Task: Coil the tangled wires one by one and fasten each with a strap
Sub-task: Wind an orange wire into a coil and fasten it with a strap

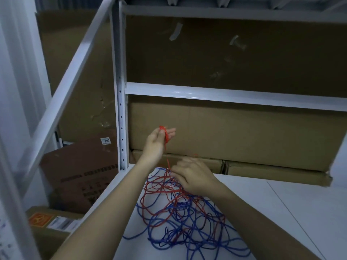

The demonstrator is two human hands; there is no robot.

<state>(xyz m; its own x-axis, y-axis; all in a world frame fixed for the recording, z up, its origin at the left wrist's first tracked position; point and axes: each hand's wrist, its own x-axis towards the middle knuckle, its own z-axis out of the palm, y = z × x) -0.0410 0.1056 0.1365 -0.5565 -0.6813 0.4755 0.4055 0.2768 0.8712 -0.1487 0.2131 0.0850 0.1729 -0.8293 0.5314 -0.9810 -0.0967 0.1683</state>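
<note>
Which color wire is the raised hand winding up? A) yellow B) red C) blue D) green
B: the left hand, raised above the white shelf, holds small loops of the red wire, and a red strand runs down from it to the tangle, where the blue wire lies loose.

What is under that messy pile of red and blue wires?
A white shelf board lies under the wire tangle. The right hand covers the tangle's top, so what lies beneath the hand is hidden.
</note>
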